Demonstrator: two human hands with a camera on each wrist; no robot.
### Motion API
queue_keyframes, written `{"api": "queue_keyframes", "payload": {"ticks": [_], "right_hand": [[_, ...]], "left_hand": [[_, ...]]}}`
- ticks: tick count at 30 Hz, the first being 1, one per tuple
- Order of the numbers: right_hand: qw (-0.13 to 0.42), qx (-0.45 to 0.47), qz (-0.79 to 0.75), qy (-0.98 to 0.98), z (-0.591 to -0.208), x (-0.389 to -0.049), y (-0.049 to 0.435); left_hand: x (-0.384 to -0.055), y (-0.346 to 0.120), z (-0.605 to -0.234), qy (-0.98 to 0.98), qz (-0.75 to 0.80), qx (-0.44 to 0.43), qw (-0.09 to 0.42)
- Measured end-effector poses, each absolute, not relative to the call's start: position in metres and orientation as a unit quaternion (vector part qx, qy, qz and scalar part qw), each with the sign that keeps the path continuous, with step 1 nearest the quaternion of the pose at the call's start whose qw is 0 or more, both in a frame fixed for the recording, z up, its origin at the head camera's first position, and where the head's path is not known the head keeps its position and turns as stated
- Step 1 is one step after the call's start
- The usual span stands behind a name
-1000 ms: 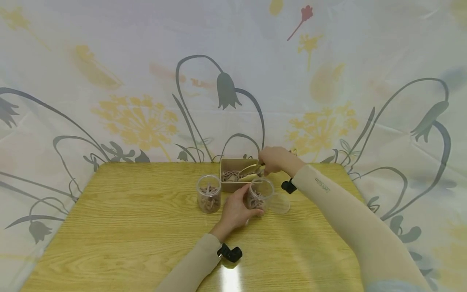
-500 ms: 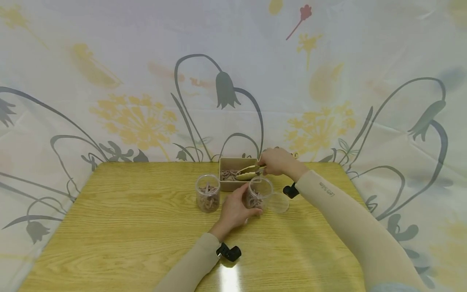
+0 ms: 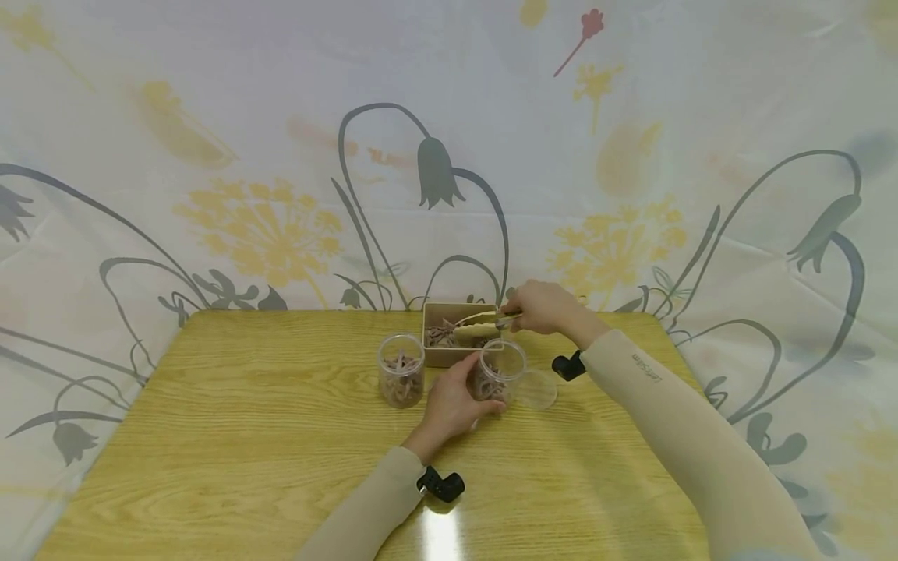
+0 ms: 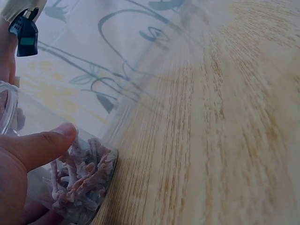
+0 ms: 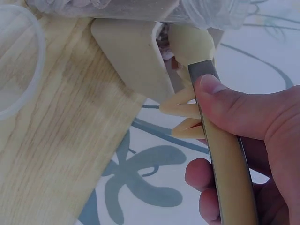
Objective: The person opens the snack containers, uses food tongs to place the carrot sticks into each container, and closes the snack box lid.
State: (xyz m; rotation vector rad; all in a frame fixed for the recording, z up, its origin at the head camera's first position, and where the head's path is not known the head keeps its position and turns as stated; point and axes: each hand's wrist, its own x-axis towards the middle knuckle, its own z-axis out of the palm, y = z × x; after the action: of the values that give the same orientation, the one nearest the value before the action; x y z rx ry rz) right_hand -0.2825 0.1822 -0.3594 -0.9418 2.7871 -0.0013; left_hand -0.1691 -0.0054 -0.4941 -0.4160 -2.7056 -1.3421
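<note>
My left hand (image 3: 452, 401) holds a clear jar (image 3: 503, 360) from its left side, fingers and thumb curled round it on the table. Short purplish-brown dried pieces (image 4: 84, 180) fill the jar's lower part. Behind the jar, my right hand (image 3: 539, 306) grips a pair of tongs (image 5: 229, 164) with cream-coloured heads and dark-edged handles, the thumb pressed along one arm. The tong heads (image 3: 477, 332) are inside a beige box (image 3: 442, 358), among more of the same pieces (image 3: 440, 333). Whether the tongs hold a piece, I cannot tell.
A second clear jar (image 3: 402, 378) with similar pieces stands left of my left hand, close to the box. A round clear lid (image 3: 539, 389) lies on the wooden table (image 3: 281, 436) right of the held jar. A flower-patterned cloth (image 3: 281, 156) hangs behind the table.
My right hand has shifted slightly to the right, and the tongs lie flatter in the box than before. My left hand and its jar have stayed put.
</note>
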Motion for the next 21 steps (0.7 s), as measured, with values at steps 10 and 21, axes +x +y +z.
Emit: {"api": "queue_keyframes", "payload": {"ticks": [10, 21], "right_hand": [[0.107, -0.291, -0.061, 0.949, -0.352, -0.28, 0.192], [0.095, -0.281, -0.126, 0.947, -0.345, -0.275, 0.202]], "left_hand": [[-0.169, -0.006, -0.495, -0.885, -0.442, -0.136, 0.05], [-0.171, -0.003, -0.497, -0.888, -0.441, -0.126, 0.035]]}}
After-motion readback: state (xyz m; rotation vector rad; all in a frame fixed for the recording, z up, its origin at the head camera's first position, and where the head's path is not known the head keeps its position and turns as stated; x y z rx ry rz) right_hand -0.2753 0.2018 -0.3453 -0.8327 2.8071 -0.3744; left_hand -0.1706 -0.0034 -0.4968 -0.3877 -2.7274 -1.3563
